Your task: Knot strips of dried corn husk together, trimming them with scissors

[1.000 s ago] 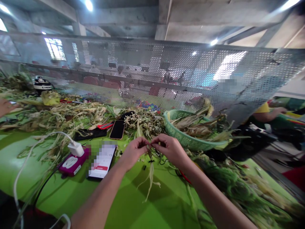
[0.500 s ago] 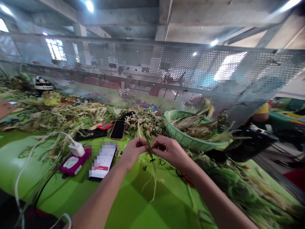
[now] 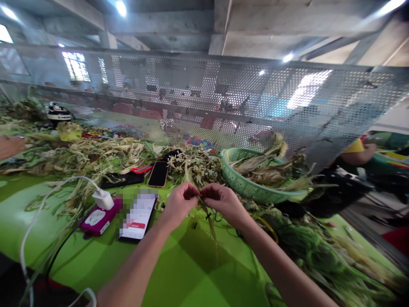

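My left hand (image 3: 179, 203) and my right hand (image 3: 222, 201) meet above the green table (image 3: 179, 273), both pinched on the top of a dried leaf strip (image 3: 211, 222) that hangs down between them. Its pale lower end dangles just over the tabletop. A heap of dried leaves (image 3: 194, 164) lies right behind my hands.
A green plastic basket (image 3: 246, 183) of husks stands to the right. Left of my hands lie a lit phone (image 3: 138, 216), a dark phone (image 3: 157, 173), and a pink power bank (image 3: 96, 218) with a white charger and cable. A perforated metal screen (image 3: 204, 98) closes the back. Other people's arms show at the far left and far right.
My hands have drawn slightly closer together, and the hanging strip has swung a little to the right and looks narrower.
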`<state>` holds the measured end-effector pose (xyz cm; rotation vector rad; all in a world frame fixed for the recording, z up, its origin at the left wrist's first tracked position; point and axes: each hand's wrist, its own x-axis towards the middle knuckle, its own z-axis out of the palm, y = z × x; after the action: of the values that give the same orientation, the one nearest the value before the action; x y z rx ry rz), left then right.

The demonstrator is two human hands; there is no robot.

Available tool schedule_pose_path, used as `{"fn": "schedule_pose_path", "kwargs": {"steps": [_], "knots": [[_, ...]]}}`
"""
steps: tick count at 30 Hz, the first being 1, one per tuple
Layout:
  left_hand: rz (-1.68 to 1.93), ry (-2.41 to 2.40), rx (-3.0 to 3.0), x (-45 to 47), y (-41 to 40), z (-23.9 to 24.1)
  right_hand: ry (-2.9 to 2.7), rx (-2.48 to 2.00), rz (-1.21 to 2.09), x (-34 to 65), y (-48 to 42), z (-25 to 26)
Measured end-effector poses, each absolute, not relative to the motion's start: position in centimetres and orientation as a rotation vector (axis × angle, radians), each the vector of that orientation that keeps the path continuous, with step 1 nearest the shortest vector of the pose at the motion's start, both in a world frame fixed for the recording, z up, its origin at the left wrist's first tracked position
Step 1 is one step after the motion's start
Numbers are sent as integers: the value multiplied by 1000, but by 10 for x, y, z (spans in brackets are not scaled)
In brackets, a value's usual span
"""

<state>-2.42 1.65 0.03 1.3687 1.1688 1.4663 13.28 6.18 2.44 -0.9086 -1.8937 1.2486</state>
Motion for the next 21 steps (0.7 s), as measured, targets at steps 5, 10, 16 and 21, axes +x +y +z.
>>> {"fn": "schedule_pose_path", "kwargs": {"steps": [5, 10, 16, 21], "knots": [[1517, 1281, 1575, -24, 14, 1, -1728, -930, 1313, 130, 59, 23], [1607, 1491, 1875, -21, 11, -2, -1629, -913, 1320, 127, 58, 16], [1610, 1749, 2031, -20, 12, -8, -1571, -918, 1315, 124, 57, 11], [1577, 1814, 2065, -19, 10, -7, -1554, -924, 1340, 123, 56, 11]]}}
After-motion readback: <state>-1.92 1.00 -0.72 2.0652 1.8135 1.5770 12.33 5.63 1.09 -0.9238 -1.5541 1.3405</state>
